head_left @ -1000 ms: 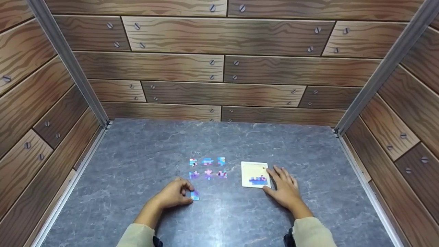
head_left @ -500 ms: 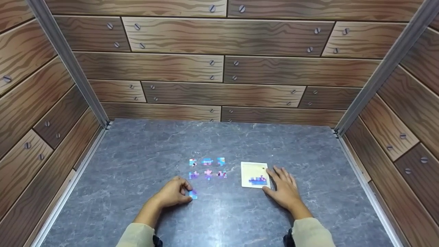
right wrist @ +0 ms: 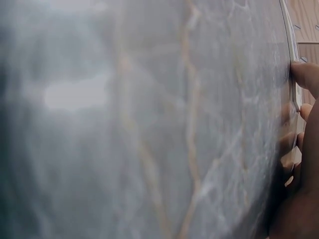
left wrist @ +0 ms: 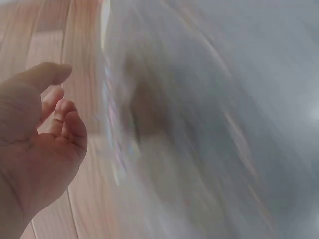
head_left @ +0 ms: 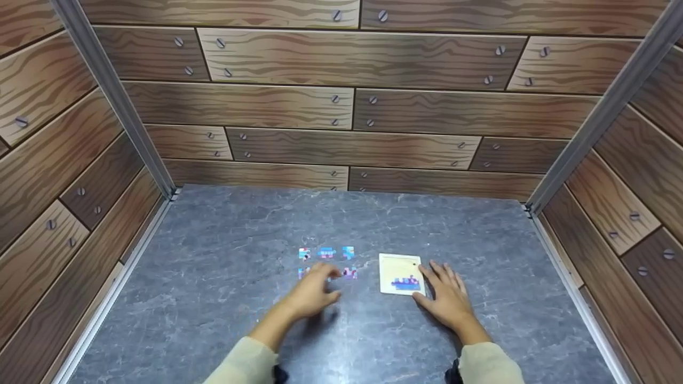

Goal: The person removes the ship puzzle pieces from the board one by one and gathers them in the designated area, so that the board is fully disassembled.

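Over the small jigsaw puzzle pieces my left hand [head_left: 315, 290] is raised, fingers loosely bent and thumb apart from them. In the left wrist view the left hand [left wrist: 50, 134] shows nothing between thumb and fingers. A back row has three pieces, among them a blue one [head_left: 326, 253]; from the front row a pink-purple piece [head_left: 349, 273] shows beside the fingertips, others being partly covered. My right hand [head_left: 445, 296] rests with spread fingers at the right edge of a cream puzzle tray [head_left: 389, 266], thumb at its near corner. Several joined blue-purple pieces [head_left: 406, 284] lie in the tray.
Grey marbled tabletop [head_left: 240, 224] surrounds the pieces and the tray. Wood-patterned panels [head_left: 299, 146] enclose it at the back and both sides, with metal rails [head_left: 120, 320] along the side edges.
My left hand has let go of a blue-purple puzzle piece near the front row and moved right and away from me, over the pieces. The right hand stays at the tray; the head view shifted slightly.
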`<state>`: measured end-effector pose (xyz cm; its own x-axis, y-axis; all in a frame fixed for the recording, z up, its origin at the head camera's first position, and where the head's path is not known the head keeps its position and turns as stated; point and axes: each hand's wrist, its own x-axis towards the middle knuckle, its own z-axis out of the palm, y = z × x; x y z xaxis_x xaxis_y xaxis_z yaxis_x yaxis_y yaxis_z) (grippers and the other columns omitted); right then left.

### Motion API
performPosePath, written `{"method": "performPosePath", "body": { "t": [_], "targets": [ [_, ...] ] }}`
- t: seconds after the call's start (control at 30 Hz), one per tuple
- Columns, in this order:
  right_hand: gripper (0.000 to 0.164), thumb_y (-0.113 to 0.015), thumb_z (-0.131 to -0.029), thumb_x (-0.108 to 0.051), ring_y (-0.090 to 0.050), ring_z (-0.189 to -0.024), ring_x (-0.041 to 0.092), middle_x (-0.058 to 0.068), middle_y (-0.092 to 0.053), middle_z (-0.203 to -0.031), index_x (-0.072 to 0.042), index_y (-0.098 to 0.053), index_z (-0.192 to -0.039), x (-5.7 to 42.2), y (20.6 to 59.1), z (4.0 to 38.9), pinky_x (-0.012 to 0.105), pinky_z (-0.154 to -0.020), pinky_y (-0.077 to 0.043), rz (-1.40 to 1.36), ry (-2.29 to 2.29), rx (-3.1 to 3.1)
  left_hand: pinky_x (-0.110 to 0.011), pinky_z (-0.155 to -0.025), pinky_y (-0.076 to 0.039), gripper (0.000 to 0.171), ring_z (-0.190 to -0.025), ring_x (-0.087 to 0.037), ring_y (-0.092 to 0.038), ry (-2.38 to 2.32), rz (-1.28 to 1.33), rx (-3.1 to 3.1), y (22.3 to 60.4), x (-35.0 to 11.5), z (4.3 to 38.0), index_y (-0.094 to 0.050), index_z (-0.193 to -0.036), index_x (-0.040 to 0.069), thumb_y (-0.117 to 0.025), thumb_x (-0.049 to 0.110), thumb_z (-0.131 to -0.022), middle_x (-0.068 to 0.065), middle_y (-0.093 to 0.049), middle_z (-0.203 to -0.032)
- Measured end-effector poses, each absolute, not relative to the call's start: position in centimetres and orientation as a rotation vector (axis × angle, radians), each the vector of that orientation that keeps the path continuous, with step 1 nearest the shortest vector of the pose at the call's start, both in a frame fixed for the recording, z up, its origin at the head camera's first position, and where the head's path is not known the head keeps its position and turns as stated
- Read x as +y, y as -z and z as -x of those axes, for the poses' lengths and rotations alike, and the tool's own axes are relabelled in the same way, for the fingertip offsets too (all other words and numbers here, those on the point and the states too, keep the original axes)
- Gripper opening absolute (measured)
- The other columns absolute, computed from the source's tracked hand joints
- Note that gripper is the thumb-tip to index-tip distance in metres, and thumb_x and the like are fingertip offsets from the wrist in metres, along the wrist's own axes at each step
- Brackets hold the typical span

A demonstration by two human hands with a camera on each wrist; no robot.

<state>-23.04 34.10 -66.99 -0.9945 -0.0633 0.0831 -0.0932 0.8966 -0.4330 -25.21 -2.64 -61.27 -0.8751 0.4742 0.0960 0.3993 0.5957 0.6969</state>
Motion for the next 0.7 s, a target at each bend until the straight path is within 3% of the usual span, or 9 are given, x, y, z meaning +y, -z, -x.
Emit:
{"method": "performPosePath", "body": {
  "t": [0.23, 0.33, 0.5, 0.7],
  "targets": [
    [0.078, -0.071, -0.099, -0.053, -0.019, -0.165, 0.053, 0.02, -0.034, -0.176, -0.018, -0.047, -0.165, 34.1, 67.1, 23.4, 0.071, -0.133, -0.01, -0.111, -0.675, -3.029, -0.038, -0.105, -0.058, 0.045, -0.111, -0.02, -0.067, -0.997, -0.84, 2.689, 60.7, 4.2, 25.9, -0.067, -0.134, 0.009, -0.081, 0.017, -0.092, -0.009, -0.063, -0.133],
    [0.077, -0.07, -0.1, -0.052, -0.02, -0.165, 0.054, 0.02, -0.035, -0.176, -0.018, -0.047, -0.164, 34.1, 67.3, 23.3, 0.071, -0.133, -0.011, -0.109, -0.658, -3.023, -0.03, -0.098, -0.058, 0.044, -0.103, -0.012, -0.065, -0.982, -0.834, 2.679, 61.4, 6.5, 26.3, -0.067, -0.134, 0.013, -0.081, 0.019, -0.093, -0.008, -0.062, -0.13],
    [0.076, -0.07, -0.1, -0.052, -0.021, -0.165, 0.054, 0.02, -0.036, -0.175, -0.018, -0.047, -0.164, 34.0, 67.2, 23.2, 0.073, -0.132, -0.012, -0.098, -0.641, -3.03, -0.024, -0.088, -0.052, 0.043, -0.091, -0.005, -0.055, -1.069, -0.813, 2.663, 62.9, 9.1, 27.3, -0.067, -0.134, 0.011, -0.082, 0.02, -0.095, -0.007, -0.06, -0.125],
    [0.076, -0.07, -0.099, -0.051, -0.021, -0.165, 0.052, 0.019, -0.036, -0.175, -0.018, -0.047, -0.164, 34.0, 67.1, 23.3, 0.072, -0.132, -0.012, -0.116, -0.634, -3.016, -0.022, -0.085, -0.051, 0.046, -0.09, -0.005, -0.056, -1.2, -0.749, 2.649, 65.1, 10.2, 28.0, -0.07, -0.133, 0.005, -0.086, 0.021, -0.093, -0.007, -0.061, -0.124]
  ]
}}
